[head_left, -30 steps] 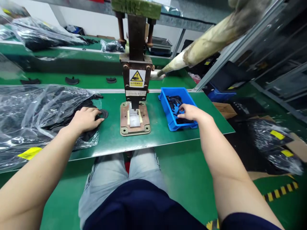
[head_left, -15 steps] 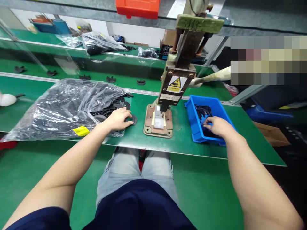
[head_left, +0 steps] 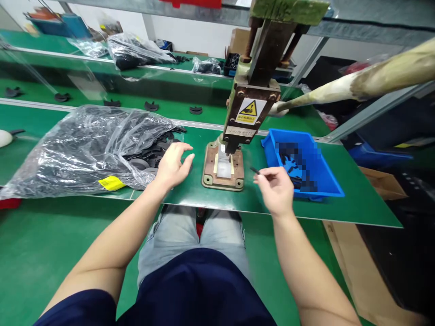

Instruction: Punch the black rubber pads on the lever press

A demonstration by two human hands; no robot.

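My left hand (head_left: 174, 166) is over the black curved parts (head_left: 159, 151) at the mouth of a clear plastic bag (head_left: 84, 145). Its thumb and fingers are apart, with no held thing visible. Between the thumb and fingers of my right hand (head_left: 277, 188) is a small thin black strip (head_left: 254, 170), pointing left. That hand is over the table, between the press and a blue bin (head_left: 326, 176) of small black pieces, partly blurred out. A hand press (head_left: 246, 113) with a warning label stands between my hands, a pale block (head_left: 224, 168) on its base (head_left: 210, 174).
The press's long lever (head_left: 326, 88) reaches out to the upper right. Behind the table, several black curved parts (head_left: 151, 106) lie spaced along a green strip. A metal shelf (head_left: 190, 16) crosses overhead. A yellow tag (head_left: 112, 183) is on the bag.
My right hand has come out of the blue bin leftward with a black strip. My left hand has risen a little, its thumb and fingers leaving the round black part. The view has shifted slightly.
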